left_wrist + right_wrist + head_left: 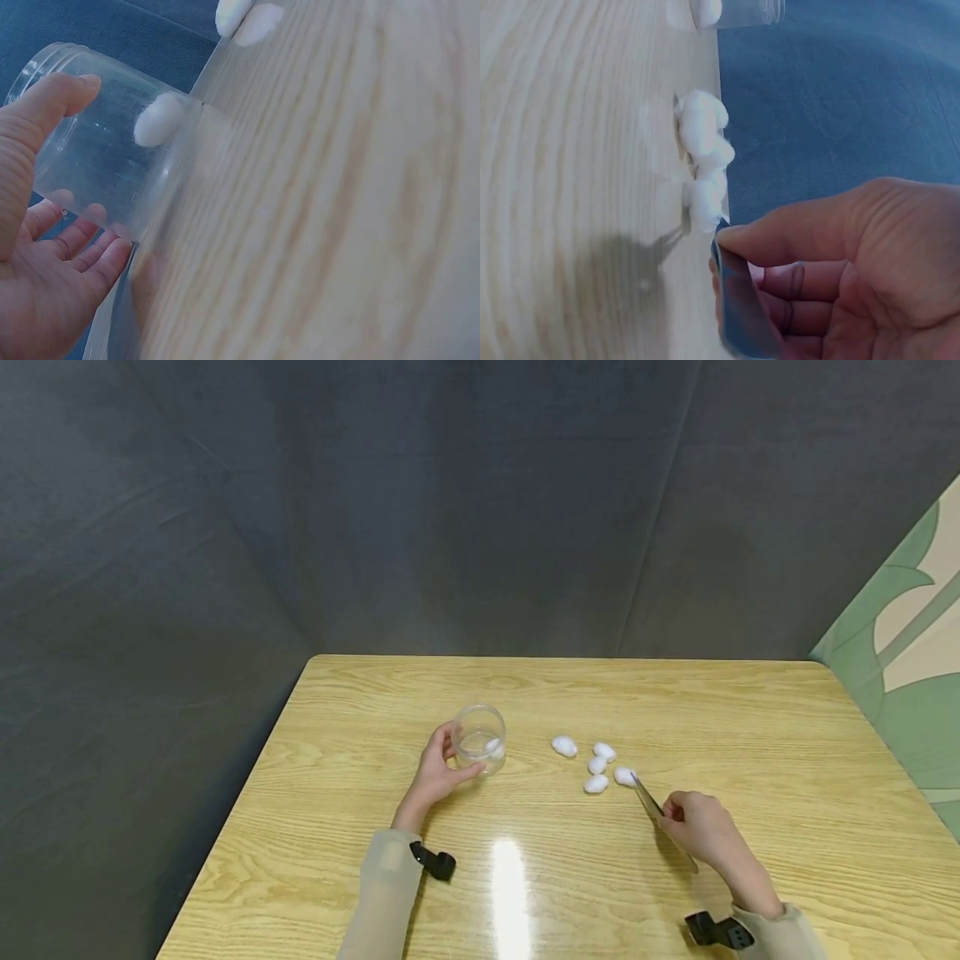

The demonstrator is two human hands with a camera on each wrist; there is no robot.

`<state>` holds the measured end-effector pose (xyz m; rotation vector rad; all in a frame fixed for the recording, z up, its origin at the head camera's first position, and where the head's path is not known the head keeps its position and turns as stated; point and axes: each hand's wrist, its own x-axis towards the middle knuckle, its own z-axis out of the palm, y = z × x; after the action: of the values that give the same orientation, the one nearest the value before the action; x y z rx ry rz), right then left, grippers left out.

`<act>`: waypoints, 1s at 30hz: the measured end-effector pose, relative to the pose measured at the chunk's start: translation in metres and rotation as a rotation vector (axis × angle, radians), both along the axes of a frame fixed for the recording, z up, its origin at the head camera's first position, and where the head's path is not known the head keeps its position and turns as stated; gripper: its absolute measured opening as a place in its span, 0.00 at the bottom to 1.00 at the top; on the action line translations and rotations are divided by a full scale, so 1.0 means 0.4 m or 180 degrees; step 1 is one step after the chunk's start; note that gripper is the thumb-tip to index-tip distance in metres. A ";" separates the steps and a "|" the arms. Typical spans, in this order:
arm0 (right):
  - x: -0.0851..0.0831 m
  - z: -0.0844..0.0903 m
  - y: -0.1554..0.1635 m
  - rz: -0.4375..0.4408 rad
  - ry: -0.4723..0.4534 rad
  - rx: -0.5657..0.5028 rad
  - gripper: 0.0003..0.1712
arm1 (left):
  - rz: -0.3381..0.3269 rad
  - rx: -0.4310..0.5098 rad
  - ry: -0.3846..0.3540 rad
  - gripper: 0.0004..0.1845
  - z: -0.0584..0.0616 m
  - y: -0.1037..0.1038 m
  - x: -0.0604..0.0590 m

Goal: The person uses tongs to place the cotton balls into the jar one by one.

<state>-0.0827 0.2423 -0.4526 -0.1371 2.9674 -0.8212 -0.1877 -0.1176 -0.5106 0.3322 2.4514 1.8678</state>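
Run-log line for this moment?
left hand: holds clear jar, one cotton ball inside; table: five cotton balls; right hand: holds tweezers, tips at one

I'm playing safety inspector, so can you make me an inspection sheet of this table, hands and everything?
Surface: pale yellow wood-grain table, with a bright streak of reflected light near the front.
Job's things: clear round plastic jar, upright, one white ball inside; five white, fuzzy, egg-shaped balls on the table; flat metal tweezers, tip at the nearest ball; whether they grip it, I can't tell.
Clutter: nothing seen.
Left hand: holds the jar.
Right hand: pinches the tweezers.
Cables: nothing seen.
Surroundings: dark blue-grey cloth behind and at the left; green-and-cream leaf-patterned panel at the right.
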 end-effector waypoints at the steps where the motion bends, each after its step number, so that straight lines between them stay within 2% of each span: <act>1: 0.000 0.002 0.000 -0.0003 0.0010 -0.0011 0.09 | 0.0001 -0.0002 0.0001 0.41 0.000 0.000 0.000; 19: -0.012 0.030 -0.001 0.0010 0.0249 -0.0117 0.10 | -0.0011 0.0023 -0.0039 0.41 0.002 0.001 0.000; 30: -0.036 0.075 -0.037 0.0104 0.0340 -0.0177 0.08 | -0.0055 0.0074 0.0033 0.41 0.000 -0.001 -0.001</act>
<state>-0.0970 0.2275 -0.4224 -0.2386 3.0329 -0.9210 -0.1880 -0.1182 -0.5107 0.3640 2.4271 1.8940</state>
